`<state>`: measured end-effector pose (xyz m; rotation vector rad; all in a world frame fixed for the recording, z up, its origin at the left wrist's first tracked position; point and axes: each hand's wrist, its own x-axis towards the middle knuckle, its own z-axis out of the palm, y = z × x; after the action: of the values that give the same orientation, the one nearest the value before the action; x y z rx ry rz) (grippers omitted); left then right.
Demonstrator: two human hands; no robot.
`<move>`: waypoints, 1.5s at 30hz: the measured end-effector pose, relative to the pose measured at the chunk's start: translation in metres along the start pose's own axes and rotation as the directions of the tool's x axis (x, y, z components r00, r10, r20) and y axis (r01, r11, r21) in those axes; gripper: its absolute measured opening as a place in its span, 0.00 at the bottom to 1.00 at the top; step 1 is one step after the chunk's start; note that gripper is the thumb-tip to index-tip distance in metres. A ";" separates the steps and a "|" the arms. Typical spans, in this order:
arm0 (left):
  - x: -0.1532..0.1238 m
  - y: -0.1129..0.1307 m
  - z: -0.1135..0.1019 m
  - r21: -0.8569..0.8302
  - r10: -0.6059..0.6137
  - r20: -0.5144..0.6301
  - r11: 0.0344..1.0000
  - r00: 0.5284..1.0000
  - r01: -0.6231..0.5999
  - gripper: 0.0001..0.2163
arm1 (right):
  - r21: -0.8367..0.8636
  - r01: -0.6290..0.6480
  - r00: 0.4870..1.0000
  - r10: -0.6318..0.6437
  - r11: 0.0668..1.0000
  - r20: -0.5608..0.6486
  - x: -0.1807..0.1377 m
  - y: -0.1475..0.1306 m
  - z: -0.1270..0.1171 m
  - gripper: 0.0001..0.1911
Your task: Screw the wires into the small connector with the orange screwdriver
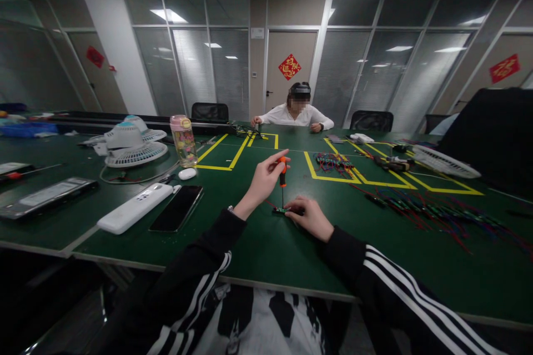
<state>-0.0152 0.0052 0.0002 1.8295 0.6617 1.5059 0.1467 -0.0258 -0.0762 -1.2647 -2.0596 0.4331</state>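
My left hand [265,180] grips the orange and black handle of a screwdriver [283,178], which stands upright. Its thin shaft runs down to a small green circuit board [280,211] on the green table. Pinched on the board's right end are the fingers of my right hand [310,216], pressing it near the tabletop. A thin red wire leaves the board at its left. Whether the screwdriver's tip sits in a screw is too small to see.
A black phone [177,209], a white power strip [135,208] and a bottle [184,141] lie to the left, with white fans [135,144] behind. On the right are wired boards [441,208] and a wire bundle [333,163] by yellow tape. A person [295,111] sits opposite.
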 end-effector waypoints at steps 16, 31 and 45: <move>0.001 -0.004 -0.002 0.140 0.081 -0.093 0.988 0.992 -0.067 0.13 | -0.019 0.008 1.000 -0.008 1.000 0.000 0.000 0.000 0.000 0.07; -0.002 0.005 0.000 0.155 0.146 0.012 0.977 0.989 -0.146 0.15 | -0.037 0.030 1.000 -0.030 0.999 -0.001 0.000 0.003 0.000 0.07; -0.001 0.006 -0.001 0.009 0.063 0.102 0.998 0.993 -0.064 0.15 | -0.038 0.012 1.000 -0.012 0.999 0.004 -0.001 -0.002 -0.002 0.07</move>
<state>-0.0168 0.0006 0.0044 1.9386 0.5698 1.4414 0.1471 -0.0279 -0.0734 -1.2742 -2.0866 0.3933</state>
